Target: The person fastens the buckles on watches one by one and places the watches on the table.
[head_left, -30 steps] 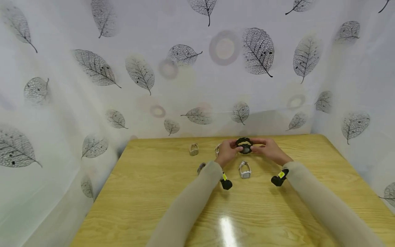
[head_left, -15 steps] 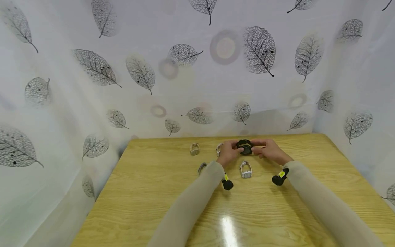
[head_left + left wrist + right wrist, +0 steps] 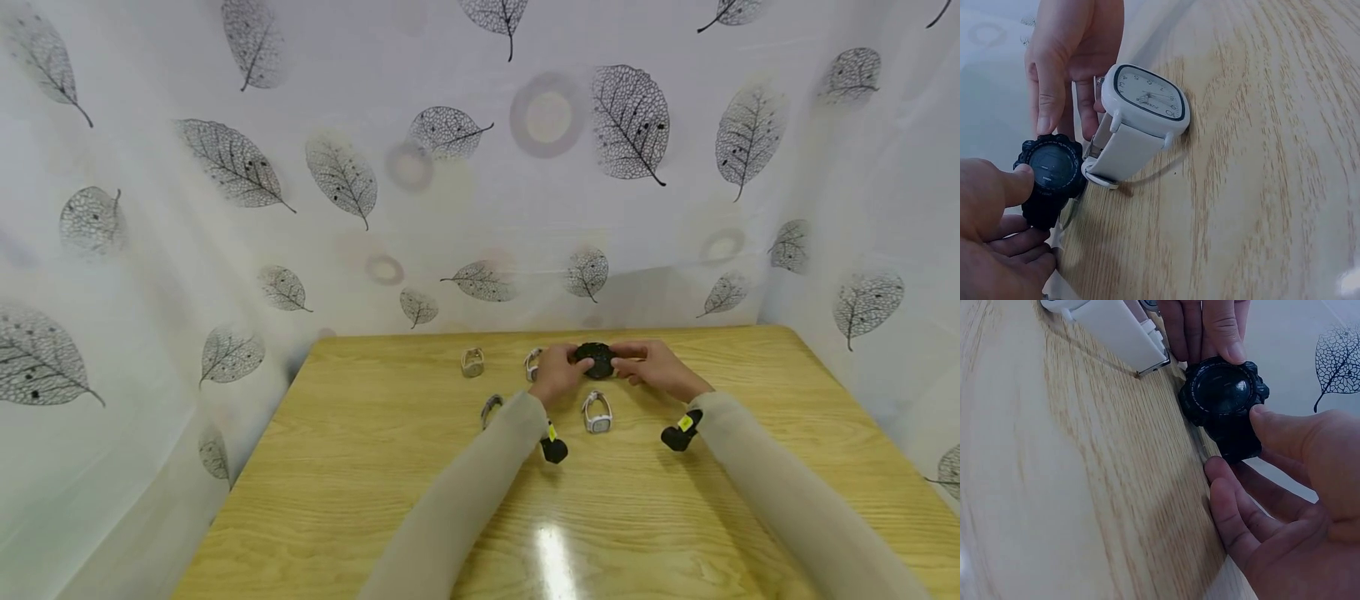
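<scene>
Near the far edge of the table, both hands hold a black digital wristwatch with a round, rugged case. My left hand grips its left side, thumb against the case and fingers under the strap. From the other side my right hand pinches it, its thumb at the case edge. The dark display faces up toward the head camera, and most of the strap is hidden beneath. Just in front of the hands stands a white square-faced wristwatch, its strap buckled in a loop.
A beige wristwatch stands at the back left. Another light wristwatch is partly covered by the left hand, and a greyish one by the left sleeve. A leaf-print curtain hangs behind the wooden table.
The black wristwatch has tipped from showing an open strap loop to lying with its case covering the loop. Both hands have lowered slightly with it and keep their hold.
</scene>
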`<state>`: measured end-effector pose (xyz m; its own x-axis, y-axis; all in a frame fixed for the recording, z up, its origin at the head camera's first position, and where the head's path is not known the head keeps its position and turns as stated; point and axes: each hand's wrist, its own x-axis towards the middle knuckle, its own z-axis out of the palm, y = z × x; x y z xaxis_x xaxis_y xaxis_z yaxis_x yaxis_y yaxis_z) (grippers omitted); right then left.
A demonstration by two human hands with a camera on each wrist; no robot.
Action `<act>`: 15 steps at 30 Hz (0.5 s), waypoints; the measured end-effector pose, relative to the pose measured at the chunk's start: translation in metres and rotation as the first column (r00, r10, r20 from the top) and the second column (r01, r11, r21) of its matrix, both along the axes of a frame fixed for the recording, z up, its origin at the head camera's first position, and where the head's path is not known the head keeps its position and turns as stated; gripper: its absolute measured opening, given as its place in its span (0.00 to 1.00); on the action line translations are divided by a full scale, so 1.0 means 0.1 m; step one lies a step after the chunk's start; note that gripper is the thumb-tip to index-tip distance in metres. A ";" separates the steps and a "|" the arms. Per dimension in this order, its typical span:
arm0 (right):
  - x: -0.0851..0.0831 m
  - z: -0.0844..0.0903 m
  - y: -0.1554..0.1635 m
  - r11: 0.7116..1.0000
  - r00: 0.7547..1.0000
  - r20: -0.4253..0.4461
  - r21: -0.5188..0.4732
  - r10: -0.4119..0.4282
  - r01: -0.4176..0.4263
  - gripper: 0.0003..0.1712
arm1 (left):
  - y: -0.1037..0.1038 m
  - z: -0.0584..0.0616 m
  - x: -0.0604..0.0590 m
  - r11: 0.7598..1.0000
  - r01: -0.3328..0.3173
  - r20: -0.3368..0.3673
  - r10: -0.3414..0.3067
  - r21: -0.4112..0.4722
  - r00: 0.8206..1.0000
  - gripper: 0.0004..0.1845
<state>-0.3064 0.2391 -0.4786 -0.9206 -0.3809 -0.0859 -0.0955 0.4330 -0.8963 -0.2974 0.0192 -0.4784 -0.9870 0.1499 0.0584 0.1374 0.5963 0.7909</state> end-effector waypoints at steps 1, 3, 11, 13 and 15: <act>0.00 0.00 0.00 1.000 1.000 0.000 0.001 0.000 0.000 0.32 | 0.00 0.00 -0.01 1.000 0.002 -0.002 -0.002 0.000 1.000 0.23; -0.01 0.00 0.01 1.000 1.000 0.000 0.001 0.001 -0.001 0.31 | 0.00 -0.01 -0.01 1.000 0.006 0.000 -0.006 0.006 1.000 0.22; -0.02 -0.01 0.01 1.000 1.000 0.009 -0.014 0.006 -0.006 0.31 | 0.00 -0.01 -0.01 1.000 0.012 0.029 -0.012 0.021 0.999 0.23; -0.02 -0.02 0.02 1.000 1.000 0.012 -0.020 0.006 -0.006 0.31 | -0.01 0.00 0.00 1.000 0.016 0.028 -0.016 0.008 0.999 0.24; -0.03 -0.03 0.02 1.000 1.000 0.017 -0.029 0.009 -0.008 0.31 | -0.01 0.01 0.00 1.000 0.021 0.029 -0.020 -0.003 0.999 0.25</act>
<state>-0.3094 0.2409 -0.4815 -0.9158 -0.3913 -0.0909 -0.0833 0.4063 -0.9099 -0.2970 0.0177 -0.4772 -0.9850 0.1703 0.0295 0.1268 0.5960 0.7929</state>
